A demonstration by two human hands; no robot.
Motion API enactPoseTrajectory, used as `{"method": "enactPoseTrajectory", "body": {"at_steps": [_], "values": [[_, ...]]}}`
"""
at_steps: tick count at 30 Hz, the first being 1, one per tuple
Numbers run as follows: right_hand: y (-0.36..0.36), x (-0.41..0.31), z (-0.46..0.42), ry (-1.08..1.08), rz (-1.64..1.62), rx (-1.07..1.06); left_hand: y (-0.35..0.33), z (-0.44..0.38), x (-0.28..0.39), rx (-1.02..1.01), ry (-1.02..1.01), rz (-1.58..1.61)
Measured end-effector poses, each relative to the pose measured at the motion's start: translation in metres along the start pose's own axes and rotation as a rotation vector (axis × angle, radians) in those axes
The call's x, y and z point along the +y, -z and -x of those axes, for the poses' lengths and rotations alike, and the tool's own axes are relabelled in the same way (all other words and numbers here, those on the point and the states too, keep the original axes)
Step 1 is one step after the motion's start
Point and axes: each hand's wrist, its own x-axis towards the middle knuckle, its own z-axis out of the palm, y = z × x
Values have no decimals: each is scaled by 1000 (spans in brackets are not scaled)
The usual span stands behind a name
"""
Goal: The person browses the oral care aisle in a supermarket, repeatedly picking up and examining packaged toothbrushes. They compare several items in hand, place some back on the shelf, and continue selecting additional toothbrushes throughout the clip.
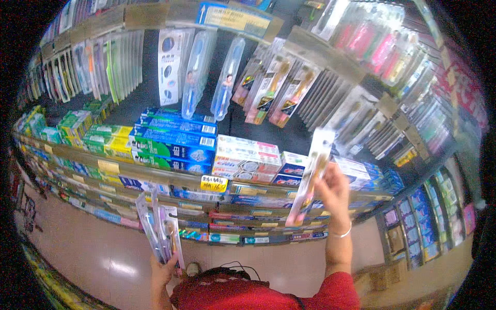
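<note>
Several packaged toothbrushes (155, 228) stand upright in my left hand (164, 269), at the lower left in front of the lower shelves. My right hand (334, 190) grips one packaged toothbrush (308, 182), tilted with its white top end up, before the toothpaste boxes. Behind and above it, toothbrush packs with pink lower ends (294, 95) hang in rows. Two long blue-and-clear toothbrush packs (228, 81) hang left of these, beside a white pack with round dark windows (169, 69).
Blue toothpaste boxes (174, 135), white-and-red boxes (248, 159) and green-and-yellow boxes (110, 139) are stacked along the shelf. A yellow price tag (214, 183) sits on its edge. More hanging packs (372, 50) fill the upper right. Another product display (424, 217) stands at the right, above the tiled floor (112, 263).
</note>
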Motion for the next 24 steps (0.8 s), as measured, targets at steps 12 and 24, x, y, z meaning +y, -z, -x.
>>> {"method": "enactPoseTrajectory", "body": {"at_steps": [12, 24], "values": [[7, 7, -136, 221, 457, 135, 2, 23, -4, 53, -13, 60], [-3, 15, -161, 277, 243, 270, -13, 26, 30, 8, 4, 43]]}}
